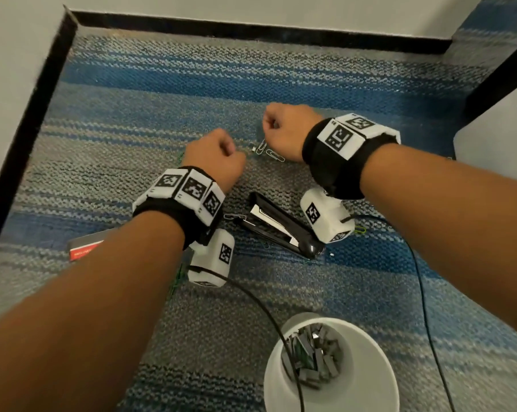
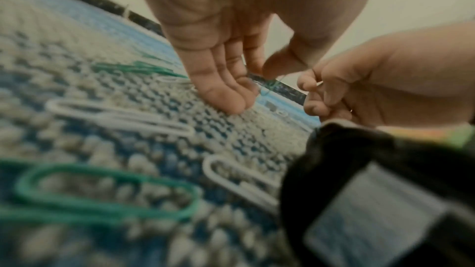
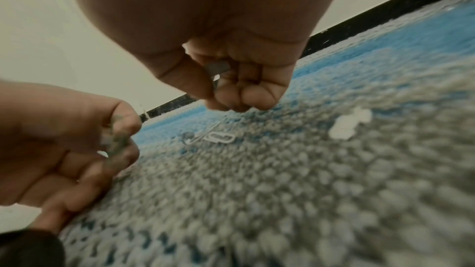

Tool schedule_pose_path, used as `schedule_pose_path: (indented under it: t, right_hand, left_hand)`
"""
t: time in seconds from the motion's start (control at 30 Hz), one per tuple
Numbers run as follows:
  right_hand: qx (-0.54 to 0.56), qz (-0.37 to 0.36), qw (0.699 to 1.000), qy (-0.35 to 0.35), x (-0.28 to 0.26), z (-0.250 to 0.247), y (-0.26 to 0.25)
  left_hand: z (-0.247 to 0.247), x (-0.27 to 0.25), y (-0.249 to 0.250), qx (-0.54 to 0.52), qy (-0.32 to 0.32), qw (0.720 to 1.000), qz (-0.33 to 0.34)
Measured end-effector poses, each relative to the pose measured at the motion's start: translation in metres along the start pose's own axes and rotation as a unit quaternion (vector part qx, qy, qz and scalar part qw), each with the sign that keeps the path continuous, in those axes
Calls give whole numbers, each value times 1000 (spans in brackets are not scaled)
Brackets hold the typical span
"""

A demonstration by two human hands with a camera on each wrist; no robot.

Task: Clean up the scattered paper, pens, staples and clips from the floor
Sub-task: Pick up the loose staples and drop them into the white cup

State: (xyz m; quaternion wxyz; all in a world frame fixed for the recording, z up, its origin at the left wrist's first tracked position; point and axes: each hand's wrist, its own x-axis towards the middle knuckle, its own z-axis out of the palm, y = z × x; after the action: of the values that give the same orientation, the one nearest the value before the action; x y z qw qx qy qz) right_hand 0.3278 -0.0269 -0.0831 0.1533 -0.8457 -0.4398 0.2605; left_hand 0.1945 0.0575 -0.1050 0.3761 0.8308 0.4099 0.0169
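Note:
Both hands hover low over the striped carpet (image 1: 162,93). My left hand (image 1: 218,153) pinches green paper clips (image 3: 117,139) between thumb and fingers, its other fingertips (image 2: 231,105) touching the carpet. My right hand (image 1: 273,124) is curled around a small grey metal piece (image 3: 216,68); what it is stays unclear. Two silver clips (image 1: 266,151) lie between the hands. More white clips (image 2: 120,117) and a green one (image 2: 102,190) lie near the left wrist. A white cup (image 1: 370,382) of staples stands close to me.
A black stapler (image 1: 281,230) lies open below the hands. A red box (image 1: 83,248) sits half under my left forearm. Green clips (image 1: 359,230) lie right of the stapler. Walls with black skirting (image 1: 251,28) close in the far and left sides.

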Motion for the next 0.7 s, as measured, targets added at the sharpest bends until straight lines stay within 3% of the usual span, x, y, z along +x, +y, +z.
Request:
schedule_pose_path:
  t: [0.1,0.17,0.4,0.57,0.7]
  right_hand:
    - [-5,-18,999,-30,10,8,-8]
    - [-42,-30,998,-44,14,10,-8]
    - [-82,-30,995,-56,11,8,-9]
    - [65,18,997,-47,-2,-7,-10]
    - [262,103,956,-84,-18,-17,-11]
  left_hand:
    - [-4,2,4,-142,-18,986,-84]
    - [-7,8,5,-183,-24,975,-127]
    - [0,6,8,-82,-70,992,-69]
    - [-2,3,8,-158,-82,980,-91]
    - [-5,-8,0,-169,-61,983,-39]
